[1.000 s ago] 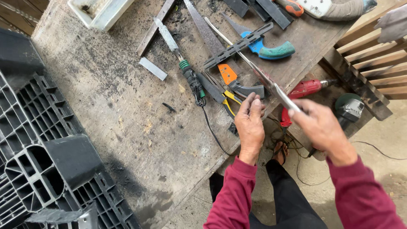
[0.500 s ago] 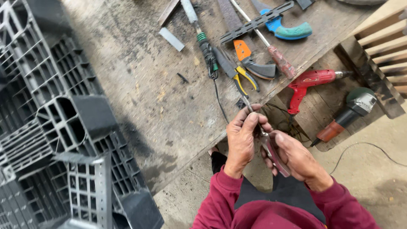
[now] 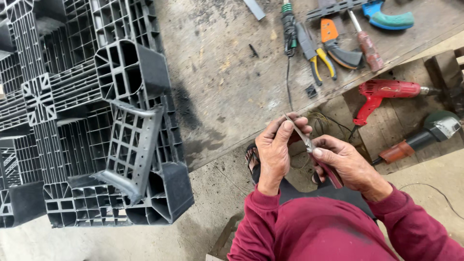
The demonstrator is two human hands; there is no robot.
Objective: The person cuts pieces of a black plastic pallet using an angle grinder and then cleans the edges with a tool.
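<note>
1. Both hands are up in front of the red sweater, just off the near edge of the workbench [image 3: 227,92], above a sandalled foot.
2. The right hand [image 3: 345,166] is closed around the dark red handle of a screwdriver [image 3: 309,142]; the handle runs back under the palm and the thin metal shaft angles up and to the left.
3. The left hand [image 3: 275,145] is curled, thumb and fingertips pinched on the shaft near its tip. Whether something small sits between those fingertips, I cannot tell.
4. Handling, as I judge it: a light, stiff tool that won't flex or break. The bare shaft looks smooth and could slip, so the fat handle is the place to hold, with the other hand only steadying the tip.
5. On the bench behind: yellow-handled pliers [image 3: 316,58], an orange-handled cutter [image 3: 336,43], a second screwdriver [image 3: 365,41].
6. A red drill [image 3: 384,92] and a grinder [image 3: 425,135] lie lower right; a black plastic pallet [image 3: 87,121] fills the left.
</note>
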